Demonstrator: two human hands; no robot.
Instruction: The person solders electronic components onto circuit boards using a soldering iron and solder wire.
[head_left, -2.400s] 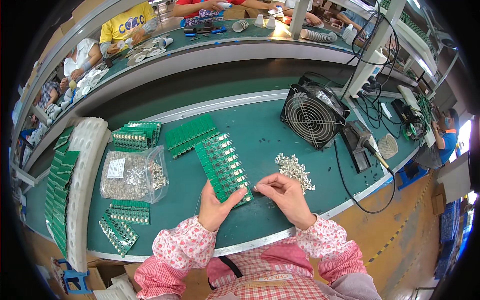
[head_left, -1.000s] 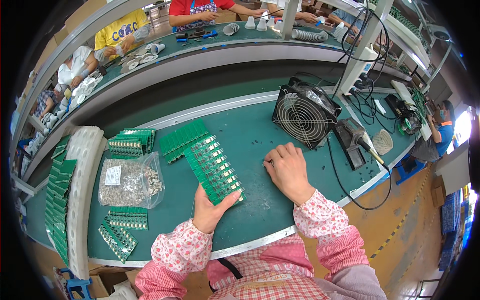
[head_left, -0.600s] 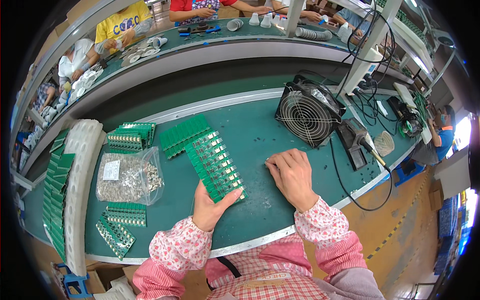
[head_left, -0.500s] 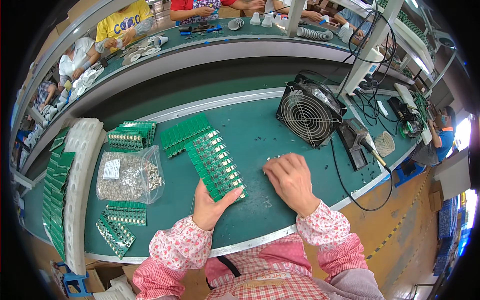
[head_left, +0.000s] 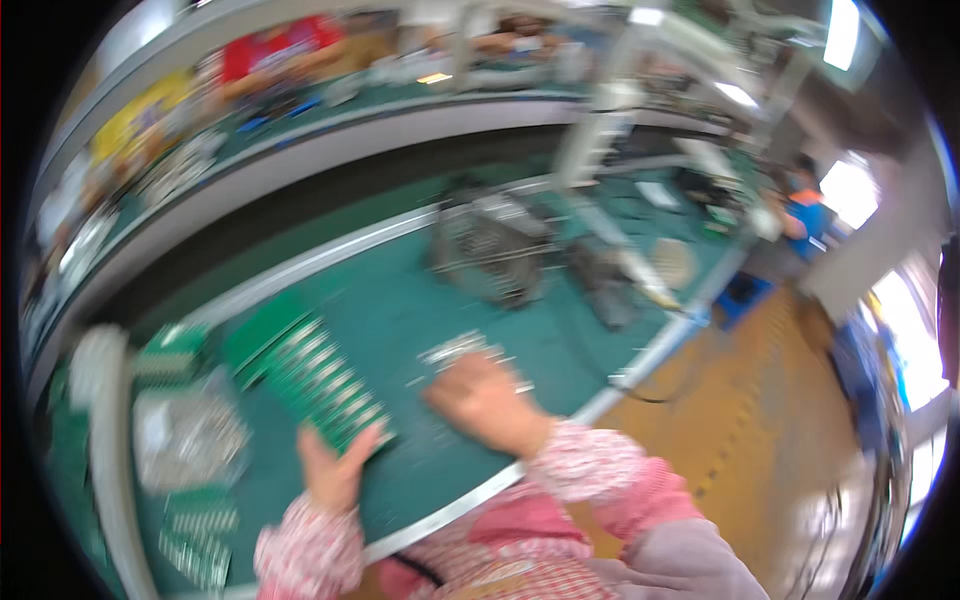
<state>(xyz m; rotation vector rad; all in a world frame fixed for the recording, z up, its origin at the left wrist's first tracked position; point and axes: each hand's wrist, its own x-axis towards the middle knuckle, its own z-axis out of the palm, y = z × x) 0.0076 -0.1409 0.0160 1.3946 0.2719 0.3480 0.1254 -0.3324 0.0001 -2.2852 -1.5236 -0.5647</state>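
Observation:
My left hand (head_left: 335, 470) grips the near end of a green circuit board panel (head_left: 330, 385), thumb on top. Rows of pale components run across the panel, and its far end lies by another green board stack (head_left: 265, 335). To the right, my right hand (head_left: 490, 405) is low over the green tabletop with its fingers bent down. Small pale parts (head_left: 455, 347) lie scattered just beyond and beside it. Motion blur and the back of the hand hide what its fingertips hold, if anything.
A clear bag of small parts (head_left: 190, 430) lies at left, between board stacks (head_left: 170, 350) and loose boards (head_left: 200, 535). A pale foam strip (head_left: 110, 440) borders them. A black fan (head_left: 495, 245) and a dark tool stand (head_left: 605, 285) with a cable stand behind right.
The whole view has swung and blurred, shifting the bench leftward in it. Pale parts now show spread on the table around my right hand. My left hand still grips the panel.

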